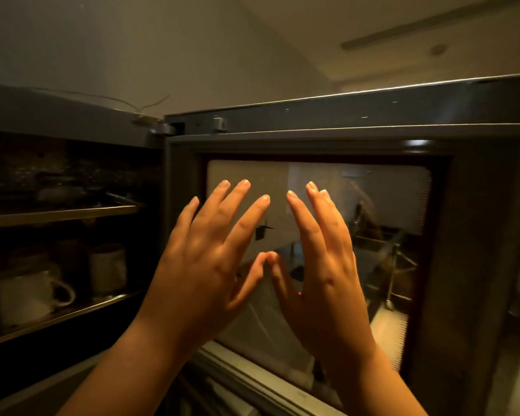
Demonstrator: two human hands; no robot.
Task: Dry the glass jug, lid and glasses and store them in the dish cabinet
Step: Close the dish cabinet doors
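Note:
The dish cabinet's door (342, 136), dark-framed with a glass pane (388, 205), stands open and fills the middle and right of the view. My left hand (213, 259) and my right hand (321, 265) are raised side by side in front of the pane, fingers straight and spread, thumbs touching each other. Neither hand holds anything. Whether the fingertips touch the glass cannot be told. The cabinet's interior (57, 235) opens to the left, very dark. No jug, lid or drinking glass can be made out clearly.
On the lower shelf (72, 313) stand white mugs (30, 295) and a pale cup (107, 268). An upper shelf (60, 213) holds dim dishes. The pane reflects a room with a metal rack (394, 265). A wire (144, 108) lies on the cabinet top.

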